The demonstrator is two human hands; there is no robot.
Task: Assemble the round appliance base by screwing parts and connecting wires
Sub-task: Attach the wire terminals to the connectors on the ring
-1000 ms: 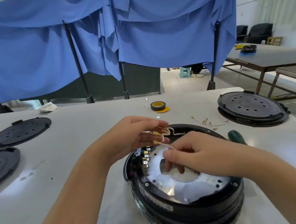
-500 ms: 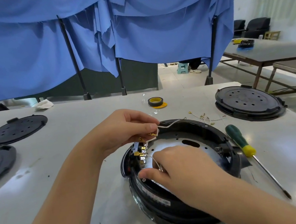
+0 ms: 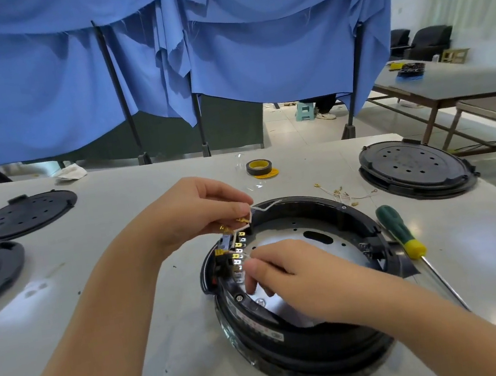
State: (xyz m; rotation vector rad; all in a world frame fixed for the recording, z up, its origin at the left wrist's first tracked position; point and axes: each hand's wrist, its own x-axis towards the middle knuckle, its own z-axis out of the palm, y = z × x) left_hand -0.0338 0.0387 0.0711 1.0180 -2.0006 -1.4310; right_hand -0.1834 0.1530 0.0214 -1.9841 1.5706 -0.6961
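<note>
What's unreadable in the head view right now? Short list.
- Near part of the metal plate inside the round base: covered by the right hand.
- What the right fingertips hold at the terminal row: too small to tell.
- End of the white wire: hidden in the left hand.
- Label on the base wall: text too blurred.
- Screwdriver tip: behind the right forearm.
- Left black covers: nearer one cut by the frame edge.
</note>
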